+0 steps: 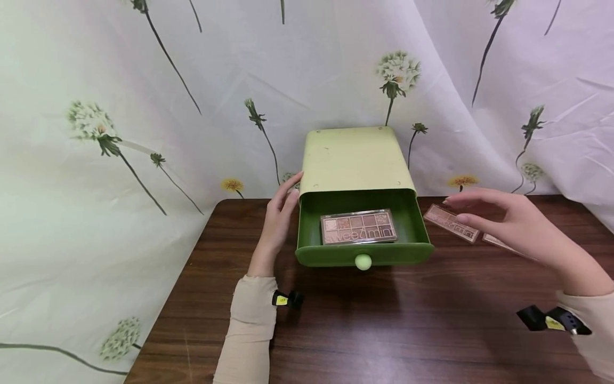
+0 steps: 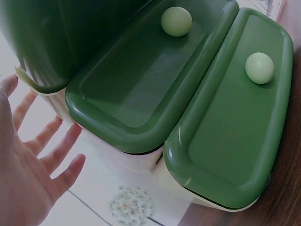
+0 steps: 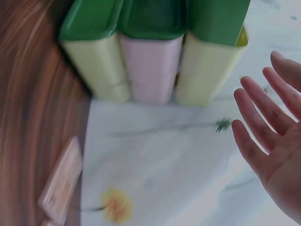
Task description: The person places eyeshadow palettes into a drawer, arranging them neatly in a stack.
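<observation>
A mini drawer cabinet [image 1: 357,160] stands against the cloth, its top green drawer [image 1: 312,257] pulled out. One eyeshadow palette [image 1: 358,228] with a clear lid lies inside that drawer. Along the cabinet's left side my left hand [image 1: 278,218] rests, fingers extended, fingertips right at the wall in the left wrist view. To the right of the cabinet my right hand [image 1: 518,226] hovers with nothing in it, fingers loosely bent and thumb apart. Below its fingertips another eyeshadow palette [image 1: 452,223] lies on the table; a further palette [image 1: 501,242] is partly hidden by this hand.
Two lower drawers, a middle one [image 2: 136,99] and a bottom one [image 2: 225,127], are closed, each with a round pale knob. A dandelion-print cloth [image 1: 192,106] hangs directly behind the dark wooden table [image 1: 360,330].
</observation>
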